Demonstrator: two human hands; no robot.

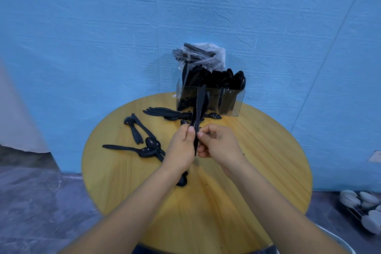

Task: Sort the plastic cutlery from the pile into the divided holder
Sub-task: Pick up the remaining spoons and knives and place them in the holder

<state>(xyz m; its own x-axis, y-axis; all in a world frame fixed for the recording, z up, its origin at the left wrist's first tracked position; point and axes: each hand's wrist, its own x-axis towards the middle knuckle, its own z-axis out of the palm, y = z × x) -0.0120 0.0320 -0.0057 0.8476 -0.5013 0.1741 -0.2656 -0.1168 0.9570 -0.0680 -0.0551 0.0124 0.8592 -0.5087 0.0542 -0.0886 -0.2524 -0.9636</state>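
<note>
My left hand [182,148] grips a bunch of black plastic knives [199,107] upright above the round wooden table [257,171], blades pointing up toward the clear divided holder [235,102]. My right hand [218,144] pinches the handles of the same bunch from the right. The holder stands at the table's far edge, its compartments packed with black cutlery. Loose black spoons [151,147], knives [160,112] and other pieces lie scattered on the left and middle of the table. One spoon [182,180] lies partly hidden under my left wrist.
A clear plastic bag of wrapped black cutlery [198,54] leans on the blue wall behind the holder. A wire rack of pale dishes [362,208] sits on the floor at the lower right.
</note>
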